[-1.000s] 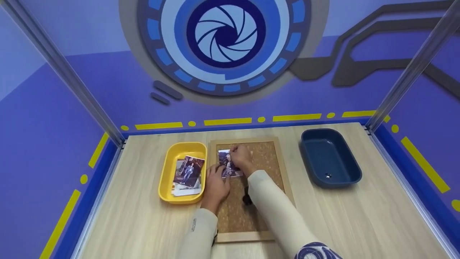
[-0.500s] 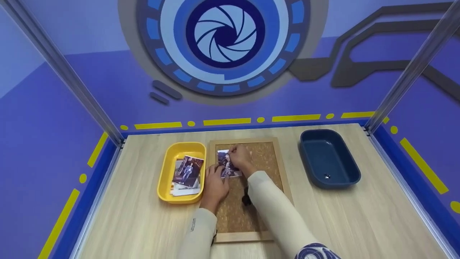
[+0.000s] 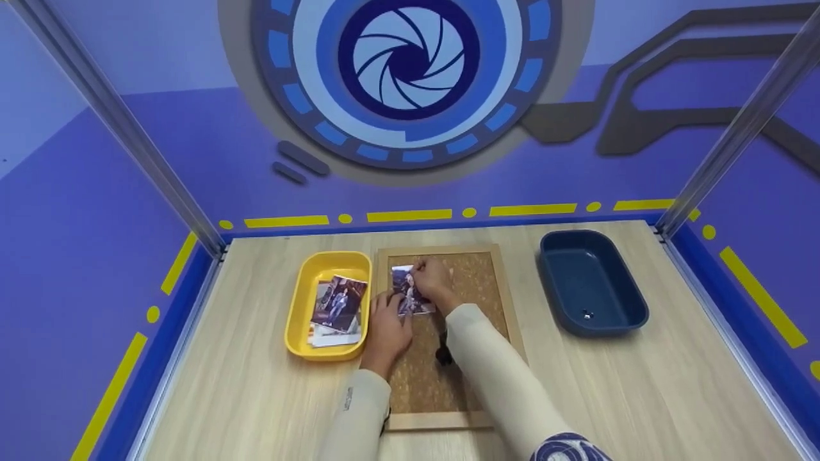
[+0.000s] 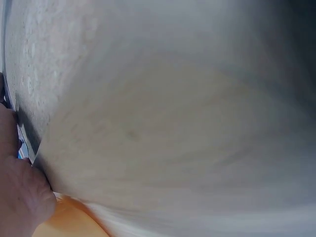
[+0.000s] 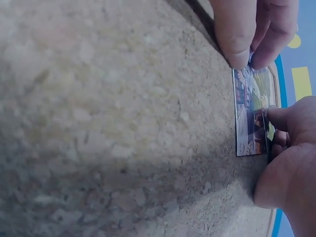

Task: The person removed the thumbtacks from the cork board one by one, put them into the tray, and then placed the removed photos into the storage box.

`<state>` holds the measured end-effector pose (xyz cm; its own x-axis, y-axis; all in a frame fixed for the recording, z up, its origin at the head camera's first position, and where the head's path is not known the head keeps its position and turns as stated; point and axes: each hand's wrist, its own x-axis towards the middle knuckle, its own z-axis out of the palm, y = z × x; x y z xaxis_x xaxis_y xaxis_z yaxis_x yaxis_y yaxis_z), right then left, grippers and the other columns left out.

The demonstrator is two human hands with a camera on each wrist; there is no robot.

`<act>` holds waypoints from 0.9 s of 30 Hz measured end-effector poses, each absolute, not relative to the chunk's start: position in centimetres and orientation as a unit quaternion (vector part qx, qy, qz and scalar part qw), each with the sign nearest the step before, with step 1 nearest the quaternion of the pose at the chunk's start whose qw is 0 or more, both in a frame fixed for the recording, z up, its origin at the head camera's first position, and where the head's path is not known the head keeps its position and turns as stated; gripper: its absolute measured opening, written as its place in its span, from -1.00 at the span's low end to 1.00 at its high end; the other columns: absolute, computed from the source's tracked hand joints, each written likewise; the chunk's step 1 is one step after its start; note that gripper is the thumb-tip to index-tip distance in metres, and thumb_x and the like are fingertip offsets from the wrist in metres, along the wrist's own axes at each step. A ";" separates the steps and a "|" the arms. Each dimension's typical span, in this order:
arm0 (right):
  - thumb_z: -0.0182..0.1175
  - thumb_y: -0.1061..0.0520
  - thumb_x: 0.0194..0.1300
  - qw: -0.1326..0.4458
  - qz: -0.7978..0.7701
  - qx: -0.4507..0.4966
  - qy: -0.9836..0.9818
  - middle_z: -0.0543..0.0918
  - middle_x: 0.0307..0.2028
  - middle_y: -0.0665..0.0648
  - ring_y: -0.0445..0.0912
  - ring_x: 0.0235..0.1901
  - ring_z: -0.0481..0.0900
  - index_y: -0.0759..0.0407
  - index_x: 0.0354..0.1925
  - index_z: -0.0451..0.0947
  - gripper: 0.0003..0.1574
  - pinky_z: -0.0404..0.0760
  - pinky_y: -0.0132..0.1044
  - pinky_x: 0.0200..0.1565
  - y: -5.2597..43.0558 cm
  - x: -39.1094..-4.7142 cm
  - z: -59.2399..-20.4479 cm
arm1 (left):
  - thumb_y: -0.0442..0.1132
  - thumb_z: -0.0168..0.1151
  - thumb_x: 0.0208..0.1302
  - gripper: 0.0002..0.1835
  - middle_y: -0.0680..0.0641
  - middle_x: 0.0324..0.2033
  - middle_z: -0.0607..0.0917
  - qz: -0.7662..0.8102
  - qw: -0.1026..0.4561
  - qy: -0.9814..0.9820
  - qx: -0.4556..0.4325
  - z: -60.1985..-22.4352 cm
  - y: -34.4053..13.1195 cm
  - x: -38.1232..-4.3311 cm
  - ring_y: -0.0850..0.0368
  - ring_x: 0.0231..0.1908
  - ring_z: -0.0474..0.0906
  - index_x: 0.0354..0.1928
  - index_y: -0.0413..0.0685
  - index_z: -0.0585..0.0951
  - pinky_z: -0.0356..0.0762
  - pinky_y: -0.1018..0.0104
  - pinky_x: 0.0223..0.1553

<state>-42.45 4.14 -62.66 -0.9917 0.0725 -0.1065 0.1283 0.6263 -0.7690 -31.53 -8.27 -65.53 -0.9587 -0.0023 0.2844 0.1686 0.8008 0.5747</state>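
Note:
A photo print (image 3: 403,282) lies on the upper left of the framed corkboard (image 3: 435,384). My left hand (image 3: 389,330) rests at its lower left corner, fingers holding the edge down. At the photo's upper part, my right hand (image 3: 435,282) brings thumb and fingertips together. In the right wrist view a small translucent piece (image 5: 251,55), like a push pin, shows between those fingertips, mostly hidden. That view also shows the left hand (image 5: 291,153) against the photo's edge. A pale sleeve (image 4: 163,128) fills most of the left wrist view, with the left hand (image 4: 24,192) at its left edge.
Left of the board stands a yellow tray (image 3: 298,307) with several prints, the top photo (image 3: 341,304) slanted. A dark blue tray (image 3: 583,269) at the right has small shiny pieces (image 3: 588,314) in it. Purple panels (image 3: 166,153) enclose the wooden table (image 3: 256,397).
The whole head view shifts slightly sideways. Both hands keep their places on the photo and board.

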 end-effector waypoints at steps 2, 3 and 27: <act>0.25 0.13 0.46 0.036 -0.429 0.052 0.901 0.66 -0.36 -0.02 -0.07 -0.28 0.58 0.01 -0.33 0.66 -0.84 0.49 -0.01 0.22 4.3 -42.5 -62.7 | -0.19 0.30 0.44 -0.59 -0.28 0.30 0.60 -0.311 0.137 -0.940 -0.044 -65.5 -8.1 -31.5 -0.29 0.38 0.44 0.25 -0.19 0.66 0.39 -0.15 0.50; 0.24 0.14 0.46 0.035 -0.430 0.047 0.901 0.64 -0.37 -0.02 -0.07 -0.30 0.57 0.02 -0.34 0.65 -0.83 0.50 0.00 0.21 4.4 -42.5 -62.7 | -0.20 0.30 0.44 -0.59 -0.29 0.30 0.60 -0.310 0.138 -0.939 -0.046 -65.6 -8.1 -31.5 -0.30 0.37 0.44 0.25 -0.19 0.65 0.39 -0.16 0.49; 0.12 0.22 0.56 0.070 -0.545 0.003 0.836 0.49 -0.35 0.01 -0.13 -0.32 0.46 0.21 -0.20 0.55 -0.87 0.44 -0.37 -0.33 5.7 -42.1 -62.7 | -0.18 0.27 0.46 -0.54 -0.31 0.35 0.55 -0.306 0.121 -0.943 -0.046 -65.4 -8.1 -31.5 -0.31 0.42 0.38 0.31 -0.24 0.60 0.33 -0.17 0.53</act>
